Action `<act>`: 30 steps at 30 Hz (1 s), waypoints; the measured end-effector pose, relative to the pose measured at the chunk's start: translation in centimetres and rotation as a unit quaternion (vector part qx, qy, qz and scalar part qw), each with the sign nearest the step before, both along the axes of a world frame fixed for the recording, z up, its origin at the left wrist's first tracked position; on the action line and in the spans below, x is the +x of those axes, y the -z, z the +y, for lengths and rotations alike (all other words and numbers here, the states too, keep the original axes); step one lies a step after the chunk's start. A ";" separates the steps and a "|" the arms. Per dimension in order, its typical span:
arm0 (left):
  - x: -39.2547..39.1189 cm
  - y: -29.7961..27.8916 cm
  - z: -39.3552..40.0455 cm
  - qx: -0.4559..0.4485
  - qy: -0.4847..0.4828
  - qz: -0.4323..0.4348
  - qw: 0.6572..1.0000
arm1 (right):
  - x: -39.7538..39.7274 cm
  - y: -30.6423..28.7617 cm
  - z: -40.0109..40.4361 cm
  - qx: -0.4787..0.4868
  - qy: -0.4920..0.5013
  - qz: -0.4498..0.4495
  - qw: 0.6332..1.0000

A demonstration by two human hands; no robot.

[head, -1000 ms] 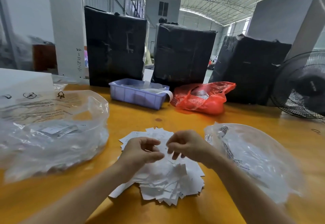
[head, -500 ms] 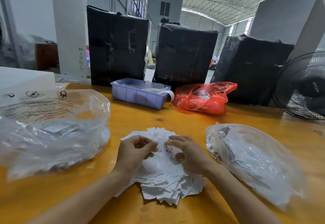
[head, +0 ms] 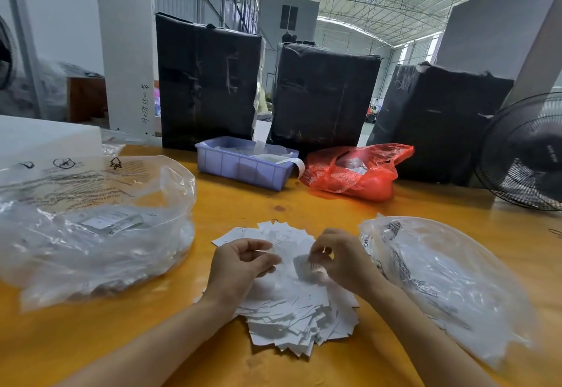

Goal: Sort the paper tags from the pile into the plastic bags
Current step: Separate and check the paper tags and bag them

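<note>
1. On the orange table (head: 273,192), right in front of the person, lies the pile of white paper tags (head: 292,310), fanned out loosely with the corners pointing every way.
2. The left hand (head: 240,268) hovers over the left part of the pile, its fingers curled in and thumb pressed to fingertips on a thin white tag; the pinch is blurred, so how many tags it holds cannot be told.
3. The right hand (head: 343,262) sits over the right part of the pile, thumb and forefinger closed on a small tag (head: 307,268) that is lifted slightly above the rest.
4. The two hands are near each other but not touching.
5. To the left of the pile stands a large clear plastic bag (head: 91,228) with printed warning marks, its mouth open and some white items inside.
6. Just beside the right wrist lies a second clear plastic bag (head: 450,280), flatter, with black print along its near edge; its contents are too blurred to tell.
7. Farther back on the table are a lilac plastic bin (head: 243,164) and, just to its right, a crumpled red bag (head: 355,171).
8. Behind them stand three black-wrapped bales (head: 209,82), and a black fan (head: 526,152) is at the right edge.
</note>
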State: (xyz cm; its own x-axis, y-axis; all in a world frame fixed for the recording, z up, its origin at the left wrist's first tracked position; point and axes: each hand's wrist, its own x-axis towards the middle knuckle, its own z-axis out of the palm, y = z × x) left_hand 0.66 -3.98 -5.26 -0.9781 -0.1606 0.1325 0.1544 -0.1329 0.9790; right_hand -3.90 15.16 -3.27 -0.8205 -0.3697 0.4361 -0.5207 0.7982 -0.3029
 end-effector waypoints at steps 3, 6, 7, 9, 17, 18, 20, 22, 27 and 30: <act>0.0 -0.1 0.0 -0.012 -0.011 0.001 1.000 | 0.6 -1.9 -0.4 -0.270 0.014 -0.102 0.957; -0.1 -0.1 0.0 -0.007 -0.016 -0.005 1.000 | 1.4 -3.2 -1.2 -0.456 -0.037 -0.238 0.857; -0.2 -0.1 0.0 -0.002 -0.015 -0.008 1.000 | 1.7 -3.5 -1.6 -0.470 -0.039 -0.262 0.842; -0.3 0.0 0.0 0.010 -0.013 -0.013 1.000 | 2.2 -3.6 -2.5 -0.465 -0.027 -0.281 0.839; -0.3 0.0 0.3 0.024 -0.005 -0.013 1.000 | 3.0 -3.3 -4.1 -0.458 -0.007 -0.208 0.864; -0.3 0.0 0.3 0.026 -0.006 -0.016 1.000 | 3.1 -3.2 -4.2 -0.456 -0.006 -0.204 0.866; -0.3 -0.1 0.3 0.039 -0.002 -0.025 0.999 | 3.2 -3.2 -4.3 -0.450 -0.004 -0.197 0.871; -0.3 -0.2 0.2 0.064 0.011 -0.032 0.997 | 3.3 -3.1 -4.4 -0.440 -0.003 -0.194 0.877; 0.0 -0.7 0.3 0.105 0.040 -0.048 0.992 | 3.3 -3.0 -4.5 -0.432 -0.002 -0.206 0.878; 0.0 -0.9 0.4 0.107 0.046 -0.054 0.992 | 3.3 -3.0 -4.5 -0.440 -0.009 -0.224 0.869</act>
